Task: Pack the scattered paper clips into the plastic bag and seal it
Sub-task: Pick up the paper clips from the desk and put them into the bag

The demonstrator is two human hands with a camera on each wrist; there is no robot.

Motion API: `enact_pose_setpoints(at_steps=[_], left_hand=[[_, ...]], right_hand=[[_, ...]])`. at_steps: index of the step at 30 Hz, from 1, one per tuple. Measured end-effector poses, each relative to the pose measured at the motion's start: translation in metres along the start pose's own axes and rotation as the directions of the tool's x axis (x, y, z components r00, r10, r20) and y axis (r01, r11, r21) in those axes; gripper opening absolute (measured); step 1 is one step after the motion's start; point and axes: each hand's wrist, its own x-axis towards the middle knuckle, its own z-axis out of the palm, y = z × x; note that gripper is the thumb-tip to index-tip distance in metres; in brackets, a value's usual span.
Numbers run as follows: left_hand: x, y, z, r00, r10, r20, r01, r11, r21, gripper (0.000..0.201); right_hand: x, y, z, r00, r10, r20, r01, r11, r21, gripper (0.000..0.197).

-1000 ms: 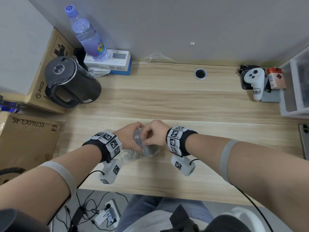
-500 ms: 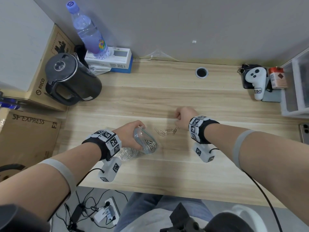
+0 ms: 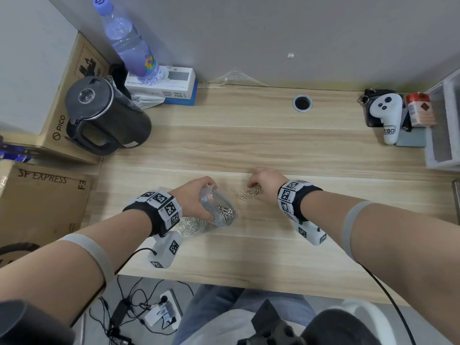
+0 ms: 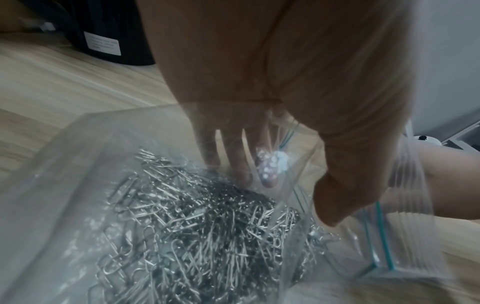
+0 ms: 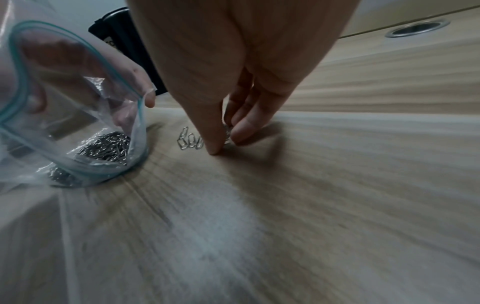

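Observation:
A clear zip bag (image 3: 219,212) with a teal seal strip lies tilted on the wooden desk (image 3: 273,150), and its mouth faces right. My left hand (image 3: 199,195) grips the bag's rim (image 5: 18,61) and holds the mouth wide. Inside sits a heap of silver paper clips (image 4: 194,226). Just right of the mouth, a small cluster of loose paper clips (image 3: 245,194) lies on the desk. My right hand (image 5: 227,142) is down on that cluster, with thumb and fingertips pinching some clips (image 5: 228,131). A few more clips (image 5: 188,139) lie beside the thumb.
A black kettle (image 3: 104,115) stands at the back left, near a water bottle (image 3: 129,43) on a white box. A cable hole (image 3: 302,102) is in the back of the desk. A white controller (image 3: 387,115), a red pack and a clear bin sit at the right.
My right hand left the bag's mouth and moved right, down onto the loose clips. The left hand keeps the bag where it was, now with its mouth uncovered.

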Motion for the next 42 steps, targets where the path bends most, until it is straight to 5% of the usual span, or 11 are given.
enact_pose_setpoints(at_steps=[16, 24, 31, 42], left_hand=[[-0.001, 0.000, -0.001, 1.000, -0.015, 0.000, 0.015, 1.000, -0.021, 0.079], [-0.003, 0.002, 0.000, 1.000, -0.004, -0.018, 0.003, 0.999, -0.041, 0.078], [-0.004, 0.003, 0.000, 1.000, -0.009, -0.016, 0.008, 0.999, -0.054, 0.077], [-0.003, 0.001, 0.001, 1.000, -0.003, -0.022, 0.003, 1.000, -0.027, 0.071]], right_hand=[[0.005, -0.014, 0.005, 0.999, 0.027, -0.038, -0.027, 1.000, 0.002, 0.019], [0.006, -0.027, 0.013, 0.996, 0.033, -0.083, -0.031, 0.999, 0.028, 0.052], [0.008, -0.032, 0.017, 0.995, 0.046, -0.094, -0.040, 0.997, 0.062, 0.025], [0.008, -0.026, 0.016, 0.998, 0.039, -0.049, -0.040, 0.999, -0.024, 0.019]])
